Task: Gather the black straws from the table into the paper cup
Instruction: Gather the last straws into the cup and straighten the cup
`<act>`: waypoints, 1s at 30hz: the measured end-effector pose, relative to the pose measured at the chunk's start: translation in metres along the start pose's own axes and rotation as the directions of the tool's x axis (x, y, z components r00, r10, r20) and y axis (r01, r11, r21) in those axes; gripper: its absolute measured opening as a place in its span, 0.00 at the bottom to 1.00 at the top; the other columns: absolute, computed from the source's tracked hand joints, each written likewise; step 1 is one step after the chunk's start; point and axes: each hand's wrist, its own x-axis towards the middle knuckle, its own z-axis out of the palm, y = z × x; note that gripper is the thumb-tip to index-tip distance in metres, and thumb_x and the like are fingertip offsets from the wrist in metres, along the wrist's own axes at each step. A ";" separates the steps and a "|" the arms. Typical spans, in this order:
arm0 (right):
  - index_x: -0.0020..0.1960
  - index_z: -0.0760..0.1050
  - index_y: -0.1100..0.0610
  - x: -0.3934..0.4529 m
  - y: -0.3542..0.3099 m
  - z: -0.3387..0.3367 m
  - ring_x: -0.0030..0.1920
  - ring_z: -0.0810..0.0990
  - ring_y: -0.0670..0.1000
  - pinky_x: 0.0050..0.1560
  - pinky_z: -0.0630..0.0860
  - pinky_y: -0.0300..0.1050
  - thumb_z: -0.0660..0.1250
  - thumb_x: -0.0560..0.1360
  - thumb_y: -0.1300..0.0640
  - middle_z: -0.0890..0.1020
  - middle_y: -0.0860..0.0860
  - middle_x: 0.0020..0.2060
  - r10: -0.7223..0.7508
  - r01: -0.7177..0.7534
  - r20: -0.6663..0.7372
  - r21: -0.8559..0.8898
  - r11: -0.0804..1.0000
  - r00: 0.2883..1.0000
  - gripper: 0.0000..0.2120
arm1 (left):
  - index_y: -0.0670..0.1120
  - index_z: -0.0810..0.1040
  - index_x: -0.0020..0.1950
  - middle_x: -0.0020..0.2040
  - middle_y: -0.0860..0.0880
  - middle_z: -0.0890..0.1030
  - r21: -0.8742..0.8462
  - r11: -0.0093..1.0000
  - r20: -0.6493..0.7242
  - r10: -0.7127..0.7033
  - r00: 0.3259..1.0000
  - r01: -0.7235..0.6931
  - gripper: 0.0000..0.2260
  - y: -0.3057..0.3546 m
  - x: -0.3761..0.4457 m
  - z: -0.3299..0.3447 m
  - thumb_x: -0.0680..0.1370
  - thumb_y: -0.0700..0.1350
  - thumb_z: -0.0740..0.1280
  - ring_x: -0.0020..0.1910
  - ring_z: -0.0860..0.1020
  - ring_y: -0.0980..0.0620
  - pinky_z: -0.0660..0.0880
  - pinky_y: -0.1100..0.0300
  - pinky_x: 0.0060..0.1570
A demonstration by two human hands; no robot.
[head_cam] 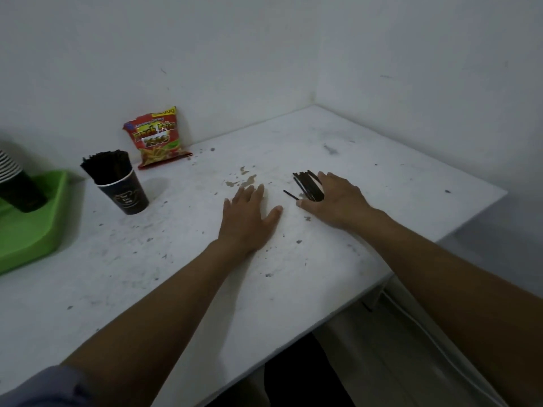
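Toward the far right corner of the scuffed white desk, loose thin black straws are corralled under the half-curled right hand, none yet pinched, the left hand pressed flat and empty for bracing, the dark straw-filled paper cup standing well apart near the left edge.

This looks like a small back corner of a simple cafe or drink stall. A worn white table with chipped paint stands pushed into the corner of bare white walls. On it there is a dark paper cup full of black straws, a green plastic tray that carries a stack of cups, and a red snack bag leaning on the wall.
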 end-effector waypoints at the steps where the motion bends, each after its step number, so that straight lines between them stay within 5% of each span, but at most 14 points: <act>1: 0.79 0.60 0.53 0.003 0.001 -0.003 0.74 0.67 0.57 0.70 0.67 0.52 0.64 0.75 0.30 0.69 0.54 0.75 0.012 -0.012 -0.009 -0.011 1.000 1.000 0.42 | 0.50 0.56 0.83 0.83 0.48 0.57 0.027 1.000 0.033 -0.007 0.999 0.006 0.35 0.002 0.003 -0.001 0.81 0.67 0.54 0.82 0.51 0.48 0.47 0.41 0.79; 5: 0.57 0.76 0.52 0.016 -0.001 -0.014 0.56 0.80 0.57 0.49 0.75 0.49 0.69 0.74 0.35 0.81 0.51 0.51 0.023 -0.024 -0.028 -0.025 0.999 0.999 0.23 | 0.51 0.51 0.84 0.84 0.47 0.50 0.119 0.993 0.128 -0.011 0.992 -0.004 0.36 0.004 0.011 0.001 0.81 0.69 0.47 0.83 0.47 0.47 0.42 0.38 0.78; 9: 0.65 0.75 0.56 0.029 -0.009 -0.026 0.57 0.80 0.56 0.58 0.79 0.51 0.74 0.73 0.48 0.80 0.53 0.59 0.062 -0.061 0.012 -0.044 0.997 0.998 0.24 | 0.53 0.46 0.84 0.84 0.49 0.45 0.156 0.988 0.160 -0.010 0.987 -0.015 0.37 0.002 0.012 0.005 0.79 0.71 0.42 0.83 0.42 0.48 0.39 0.39 0.78; 12: 0.54 0.75 0.59 0.040 -0.021 -0.035 0.51 0.80 0.57 0.49 0.80 0.47 0.72 0.74 0.56 0.80 0.56 0.55 0.065 -0.055 0.056 -0.157 0.986 0.996 0.12 | 0.54 0.45 0.84 0.84 0.49 0.44 0.174 0.984 0.164 -0.007 0.986 -0.022 0.39 0.001 0.011 0.006 0.77 0.73 0.41 0.82 0.41 0.49 0.39 0.39 0.78; 14: 0.46 0.71 0.58 0.045 -0.030 -0.039 0.46 0.79 0.56 0.43 0.77 0.45 0.75 0.72 0.55 0.79 0.56 0.51 0.076 -0.052 0.112 -0.203 0.978 0.991 0.13 | 0.55 0.44 0.84 0.84 0.49 0.44 0.184 0.983 0.166 -0.005 0.986 -0.026 0.40 0.001 0.011 0.006 0.76 0.75 0.40 0.82 0.41 0.49 0.39 0.39 0.78; 18: 0.51 0.69 0.58 0.045 -0.047 -0.049 0.46 0.78 0.57 0.47 0.79 0.49 0.80 0.69 0.50 0.75 0.55 0.47 0.096 -0.038 0.205 -0.269 0.962 0.974 0.23 | 0.56 0.44 0.83 0.84 0.49 0.43 0.202 0.979 0.160 0.000 0.987 -0.033 0.41 0.002 0.010 0.006 0.75 0.76 0.39 0.82 0.41 0.48 0.40 0.38 0.78; 24: 0.54 0.73 0.58 0.043 -0.066 -0.051 0.38 0.77 0.53 0.39 0.75 0.45 0.68 0.79 0.52 0.75 0.52 0.39 0.138 0.048 0.326 -0.502 0.864 0.935 0.11 | 0.56 0.45 0.84 0.84 0.49 0.44 0.193 0.980 0.158 0.004 0.987 -0.035 0.40 0.003 0.009 0.006 0.76 0.75 0.40 0.82 0.41 0.48 0.39 0.39 0.78; 26: 0.56 0.74 0.58 0.046 -0.069 -0.047 0.39 0.77 0.53 0.37 0.74 0.46 0.64 0.81 0.53 0.76 0.53 0.43 0.128 0.104 0.352 -0.570 0.815 0.927 0.09 | 0.56 0.45 0.84 0.84 0.49 0.44 0.193 0.981 0.153 0.001 0.988 -0.031 0.40 0.003 0.010 0.006 0.76 0.75 0.40 0.82 0.41 0.48 0.40 0.39 0.78; 30: 0.65 0.77 0.59 0.046 -0.063 -0.033 0.57 0.80 0.57 0.50 0.76 0.49 0.61 0.82 0.54 0.79 0.54 0.61 0.114 0.135 0.366 -0.589 0.797 0.923 0.15 | 0.55 0.46 0.84 0.84 0.49 0.45 0.194 0.980 0.149 0.002 0.989 -0.031 0.41 0.003 0.010 0.006 0.76 0.75 0.40 0.83 0.42 0.48 0.41 0.39 0.78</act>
